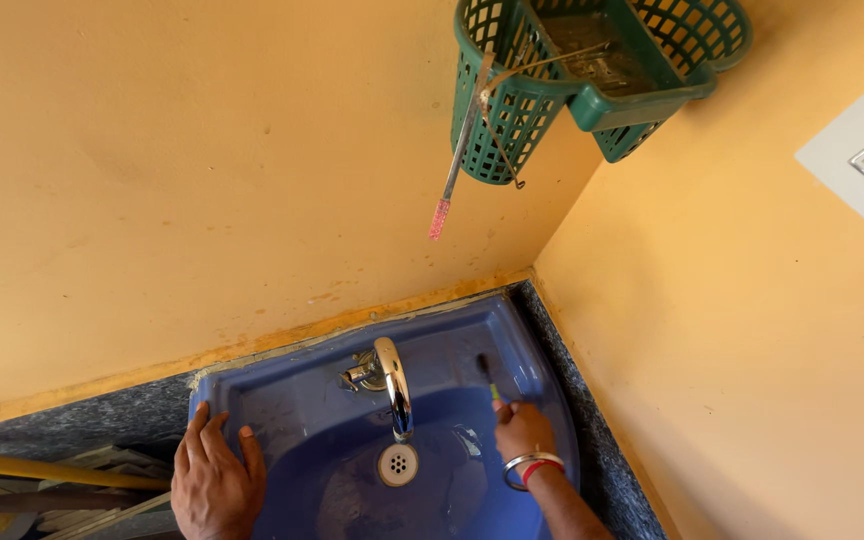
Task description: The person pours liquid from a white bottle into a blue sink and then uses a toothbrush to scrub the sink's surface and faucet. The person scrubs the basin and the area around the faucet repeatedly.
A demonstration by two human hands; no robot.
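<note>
Left hand flat on sink left rim, fingers spread, holding nothing. Right hand fingers closed round brush, bristles against back right wall near tap. We judge: keep left braced, short firm strokes, work into corner seam.

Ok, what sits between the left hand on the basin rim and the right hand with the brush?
In the head view, the chrome tap and the drain lie between the left hand and right hand.
</note>
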